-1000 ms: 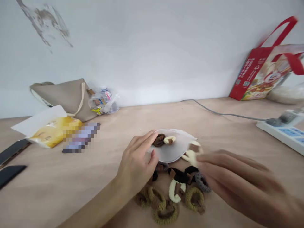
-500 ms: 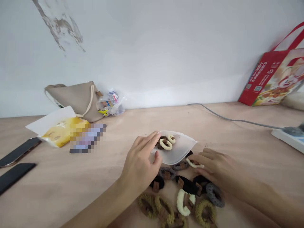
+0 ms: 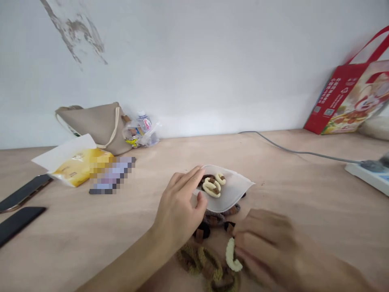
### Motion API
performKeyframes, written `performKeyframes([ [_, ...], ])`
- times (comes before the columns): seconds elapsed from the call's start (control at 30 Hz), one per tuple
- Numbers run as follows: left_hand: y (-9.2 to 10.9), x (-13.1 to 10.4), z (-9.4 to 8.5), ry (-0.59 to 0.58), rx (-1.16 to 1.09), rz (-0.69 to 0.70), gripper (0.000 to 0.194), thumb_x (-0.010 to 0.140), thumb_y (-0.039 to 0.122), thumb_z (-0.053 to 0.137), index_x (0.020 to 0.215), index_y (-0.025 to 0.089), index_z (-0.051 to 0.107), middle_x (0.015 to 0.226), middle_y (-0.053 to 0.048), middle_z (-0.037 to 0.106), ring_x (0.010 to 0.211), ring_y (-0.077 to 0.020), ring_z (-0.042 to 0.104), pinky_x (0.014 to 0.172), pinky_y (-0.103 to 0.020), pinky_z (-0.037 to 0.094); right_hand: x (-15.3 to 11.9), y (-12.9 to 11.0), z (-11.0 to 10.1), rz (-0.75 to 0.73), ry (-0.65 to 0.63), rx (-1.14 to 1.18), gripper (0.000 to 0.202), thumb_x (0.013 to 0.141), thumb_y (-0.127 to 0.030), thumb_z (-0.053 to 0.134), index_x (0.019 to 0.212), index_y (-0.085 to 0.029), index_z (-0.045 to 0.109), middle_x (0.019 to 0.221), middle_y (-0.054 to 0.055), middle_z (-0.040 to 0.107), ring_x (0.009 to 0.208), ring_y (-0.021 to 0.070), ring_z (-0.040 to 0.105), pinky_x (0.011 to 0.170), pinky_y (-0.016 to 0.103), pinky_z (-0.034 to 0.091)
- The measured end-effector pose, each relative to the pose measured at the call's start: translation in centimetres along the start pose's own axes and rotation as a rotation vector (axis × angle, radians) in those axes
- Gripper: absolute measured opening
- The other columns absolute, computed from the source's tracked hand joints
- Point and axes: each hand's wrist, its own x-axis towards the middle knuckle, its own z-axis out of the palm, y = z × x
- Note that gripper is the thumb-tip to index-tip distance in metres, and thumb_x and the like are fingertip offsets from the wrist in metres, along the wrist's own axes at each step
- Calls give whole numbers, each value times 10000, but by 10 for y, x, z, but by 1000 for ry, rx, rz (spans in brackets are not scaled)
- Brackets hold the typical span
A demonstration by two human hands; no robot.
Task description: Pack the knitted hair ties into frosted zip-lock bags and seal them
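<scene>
A frosted zip pouch (image 3: 229, 194) lies tilted on the table, with several fuzzy hair ties on it or inside: cream ones (image 3: 212, 187) and a dark brown one beside them. My left hand (image 3: 182, 198) grips the pouch's left side, fingers along the upper edge and thumb at the lower one. Below the pouch, my right hand (image 3: 267, 239), blurred, has its fingers curled closed on a cream hair tie (image 3: 233, 257) and hides part of it. Around it lie olive hair ties (image 3: 209, 263), grey ones (image 3: 214, 219) and black ones (image 3: 200, 233), most with brown tags.
On the left are a yellow tissue pack (image 3: 82, 164), a phone (image 3: 114, 174) and two dark flat objects. A beige bag (image 3: 97, 123) and a plastic bag with a bottle (image 3: 144, 129) stand by the wall. A red carrier bag (image 3: 340, 97), cable and power strip (image 3: 370, 174) are at right.
The cream hair tie that my right hand held at the pouch's edge now lies with the others in the pouch. That hand has moved down to the pile; my left hand stays put.
</scene>
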Motion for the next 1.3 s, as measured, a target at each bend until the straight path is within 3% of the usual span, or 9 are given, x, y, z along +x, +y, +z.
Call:
performKeyframes([
  [0.27, 0, -2, 1, 7, -13, 19, 459, 754, 46, 465, 1191, 61, 601, 1154, -89, 669, 963, -209, 599, 860, -316, 525, -5, -9, 23, -43, -97, -152, 160, 756, -196, 671, 708, -222, 521, 667, -55, 610, 591, 144, 538, 514, 284, 354],
  [0.47, 1, -3, 2, -1, -24, 19, 467, 754, 44, 461, 1200, 90, 592, 1169, -88, 663, 969, -211, 603, 857, -333, 531, 3, -16, -1, -136, -65, -150, 193, 848, -100, 530, 698, -222, 534, 608, -49, 605, 539, 131, 524, 487, 278, 371],
  [0.7, 10, -4, -1, -48, -70, 45, 470, 747, 47, 470, 1196, 105, 596, 1187, -86, 656, 1016, -214, 596, 887, -336, 520, 0, -3, -19, -81, 181, -184, 245, 915, -97, 411, 1075, -159, 586, 1090, 104, 668, 949, 207, 622, 773, 314, 512],
  [0.77, 11, -4, -1, -31, -70, 45, 472, 745, 43, 473, 1198, 91, 595, 1182, -90, 658, 999, -211, 598, 884, -335, 521, -4, 6, -19, -12, 168, -124, 255, 903, -78, 434, 1111, -144, 566, 1082, 109, 658, 928, 195, 618, 772, 322, 506],
  [0.9, 8, -2, -1, -31, -51, 14, 466, 747, 38, 471, 1195, 63, 597, 1173, -98, 661, 1005, -215, 593, 897, -342, 514, -12, 9, -25, 92, 34, 59, 155, 881, -90, 477, 937, -190, 581, 753, 9, 628, 632, 126, 564, 555, 270, 432],
  [1.03, 5, 0, -2, -30, -39, 1, 459, 756, 36, 460, 1193, 51, 599, 1169, -102, 663, 1000, -214, 595, 894, -337, 516, -15, 0, -21, 53, -249, 94, 90, 811, -154, 583, 772, -234, 570, 707, -33, 617, 617, 135, 560, 527, 283, 399],
  [1.13, 5, 0, -2, -18, -37, 9, 459, 755, 37, 461, 1193, 52, 598, 1167, -104, 664, 991, -214, 597, 886, -336, 520, -16, -7, -13, -13, -347, 25, 148, 770, -169, 656, 714, -239, 538, 692, -55, 627, 586, 132, 552, 523, 286, 396],
  [1.23, 7, -1, -3, -27, -45, 12, 473, 747, 33, 456, 1197, 72, 595, 1172, -94, 662, 981, -211, 599, 878, -340, 525, -15, -9, -12, -47, -299, 2, 183, 806, -153, 589, 668, -233, 499, 631, -59, 595, 530, 119, 520, 494, 279, 384],
  [1.3, 8, -2, -3, -39, -56, 8, 482, 744, 35, 453, 1203, 86, 591, 1178, -85, 660, 974, -211, 598, 873, -345, 527, -14, -8, -14, -58, -158, 20, 207, 848, -112, 493, 674, -224, 503, 645, -42, 593, 532, 110, 515, 488, 264, 387],
])
